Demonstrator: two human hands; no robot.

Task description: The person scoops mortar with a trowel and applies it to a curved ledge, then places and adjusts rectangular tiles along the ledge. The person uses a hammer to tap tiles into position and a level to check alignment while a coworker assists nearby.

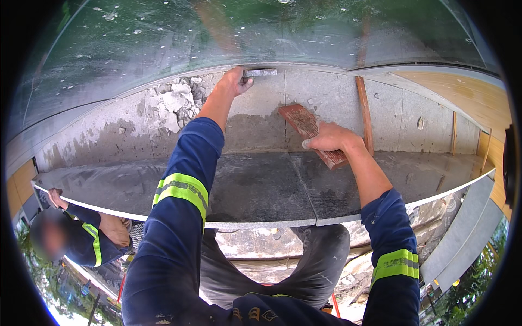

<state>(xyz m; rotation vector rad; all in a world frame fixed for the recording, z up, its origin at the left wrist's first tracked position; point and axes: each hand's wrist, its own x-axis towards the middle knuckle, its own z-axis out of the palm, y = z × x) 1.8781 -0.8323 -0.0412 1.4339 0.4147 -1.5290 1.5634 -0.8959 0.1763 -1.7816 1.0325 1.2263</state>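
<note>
My left hand [237,82] is closed at the far edge of the light grey stone slabs [261,98], just below the glass. Its fingers pinch a small flat grey bar [262,72], whose kind I cannot make out. My right hand [329,137] is wrapped over the middle of a reddish-brown rectangular board [300,119] with a rough, ridged surface. The board lies slanted, its far end over the pale slabs and its near end by the dark stone ledge [255,187]. Part of it is hidden under my fingers.
Broken pale mortar [176,103] is heaped left of my left arm. Green-tinted glass [163,38] rises behind. A wooden strip [364,114] leans right of my right hand. At the lower left a co-worker [103,239] has a hand on the ledge's edge.
</note>
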